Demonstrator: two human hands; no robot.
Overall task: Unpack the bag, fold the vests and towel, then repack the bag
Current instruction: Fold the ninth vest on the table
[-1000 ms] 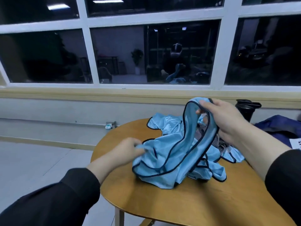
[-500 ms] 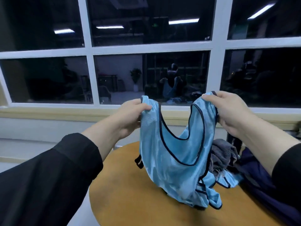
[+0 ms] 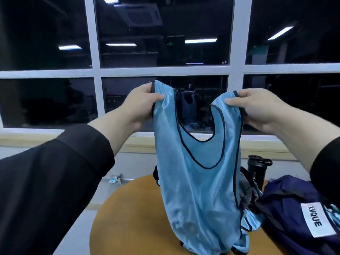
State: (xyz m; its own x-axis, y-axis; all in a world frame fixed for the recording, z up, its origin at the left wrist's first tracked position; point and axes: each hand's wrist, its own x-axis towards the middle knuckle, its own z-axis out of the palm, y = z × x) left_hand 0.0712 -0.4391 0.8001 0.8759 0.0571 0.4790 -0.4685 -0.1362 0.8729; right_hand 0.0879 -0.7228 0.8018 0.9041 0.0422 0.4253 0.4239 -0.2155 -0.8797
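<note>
Folding step, first vest. The left hand (image 3: 141, 103) and right hand (image 3: 257, 109) each pinch one shoulder strap of the light-blue vest (image 3: 198, 181), fingers closed on fabric. It hangs above the table (image 3: 128, 227), hem touching. Next: lay it flat, then fold.

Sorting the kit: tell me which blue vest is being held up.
The light blue vest, hanging full length, each shoulder strap pinched by the left hand and right hand. The other vest lies crumpled on the table.
</note>
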